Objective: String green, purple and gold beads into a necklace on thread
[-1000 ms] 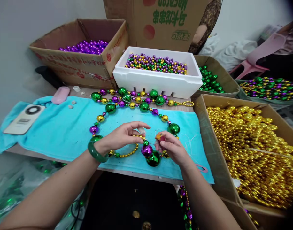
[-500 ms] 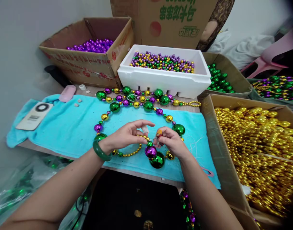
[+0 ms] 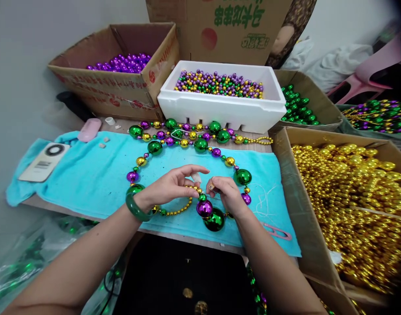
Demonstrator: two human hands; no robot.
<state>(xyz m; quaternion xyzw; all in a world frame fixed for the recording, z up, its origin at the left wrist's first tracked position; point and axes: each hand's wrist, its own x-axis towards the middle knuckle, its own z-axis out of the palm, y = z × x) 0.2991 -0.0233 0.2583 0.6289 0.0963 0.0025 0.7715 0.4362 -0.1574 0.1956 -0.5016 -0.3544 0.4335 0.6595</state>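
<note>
My left hand [image 3: 176,186], with a green bangle [image 3: 137,205] at the wrist and a white wrap on a finger, pinches a beaded necklace [image 3: 155,148] by its small gold beads. Below that grip hang a green bead, a purple bead [image 3: 204,208] and a large green bead [image 3: 214,219]. The rest of the necklace loops across a turquoise towel [image 3: 98,188]. Just to the right, my right hand [image 3: 229,192] is closed, its fingertips around a small tan thing with a round end that I cannot make out. A thin white thread shows between the hands.
Behind the loop lie more beaded strands [image 3: 179,135] and a white foam box [image 3: 220,107] of small beads. Cartons hold purple beads [image 3: 121,63], green beads [image 3: 298,105] and gold strands [image 3: 354,210]. Pink snips [image 3: 277,231] and loose white thread [image 3: 264,197] lie at right.
My right hand has turned and shifted slightly left, tucking its fingers in. More of the pink snips shows. My left hand keeps its pinch on the necklace.
</note>
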